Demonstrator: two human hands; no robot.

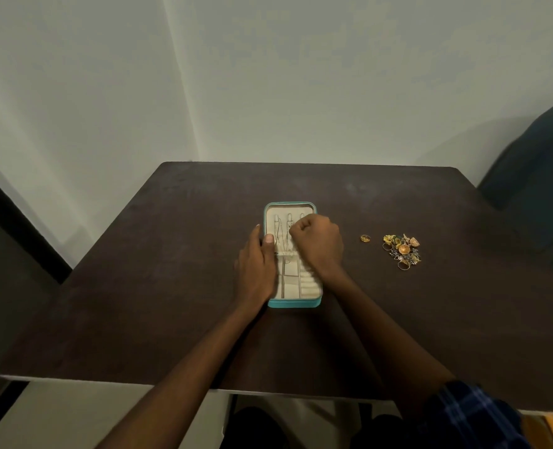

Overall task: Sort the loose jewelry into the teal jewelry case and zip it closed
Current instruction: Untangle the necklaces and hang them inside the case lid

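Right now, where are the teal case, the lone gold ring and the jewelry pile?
teal case [294, 303]: head view, on its near teal wall.
lone gold ring [365, 238]: head view, on the ring itself.
jewelry pile [402, 249]: head view, on the pile's middle.

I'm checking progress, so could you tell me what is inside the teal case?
The teal case shows thin chains hanging in its far half and cream dividers nearer. The right hand covers part; the left hand covers its left edge.

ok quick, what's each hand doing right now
Left hand: open, fingers straight, resting along the left edge of the teal jewelry case.
Right hand: fingers curled over the open case's upper half; whether it holds anything cannot be told.
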